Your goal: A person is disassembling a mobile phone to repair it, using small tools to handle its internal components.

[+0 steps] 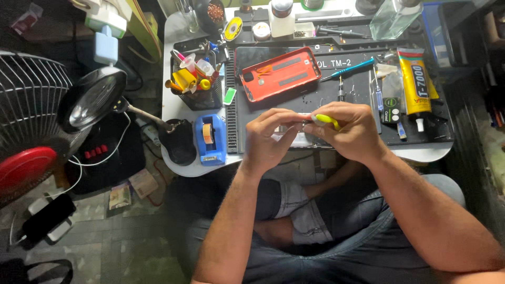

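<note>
I see the yellow-green tool (327, 120) at the near edge of the worktop (421, 152), my right hand (350, 131) clamped on it; my left hand (269, 138) pinches a small pale part (unclear) beside it. The orange phone cover (279, 72) lies farther back.

Bare forearms, no sleeves; dark blue-grey trousers.

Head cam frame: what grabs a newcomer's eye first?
The two hands meet at the near edge of the dark work mat: the left hand pinches a small flat part while the right hand presses a yellow-handled tool against it. Just beyond them an orange phone back cover lies on the mat, with a yellow glue tube to its right.
</note>
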